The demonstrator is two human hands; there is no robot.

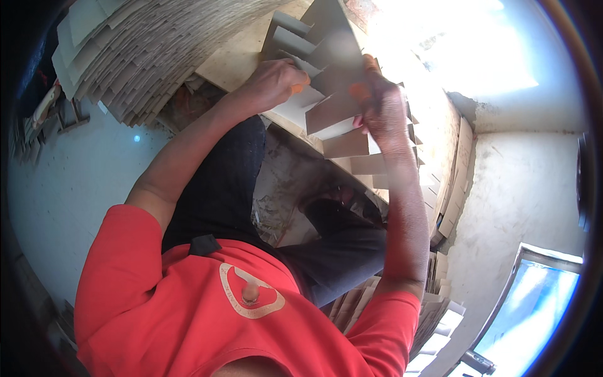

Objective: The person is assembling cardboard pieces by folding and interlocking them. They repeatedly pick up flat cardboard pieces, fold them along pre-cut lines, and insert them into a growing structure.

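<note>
Across the low wooden table [242,53] stands a grey-brown cardboard divider [336,60], its slotted strips crossing to make open cells. My left hand [276,83] is closed at the divider's near left side, its fingers curled at a cross strip. On the right, my right hand [382,110] grips the long strip's edge, thumb and fingers around it. Both hands wear orange covers on some fingers. Several short cross strips [345,146] stick out below and beside my right hand. My left fingertips are partly hidden.
A tall, fanned stack of cardboard pieces [144,56] rises at the upper left. More cardboard [455,182] leans along the wall on the right, and further stacks [433,327] lie at the lower right. My bent legs [213,182] are below the table edge. Bright light washes out the upper right.
</note>
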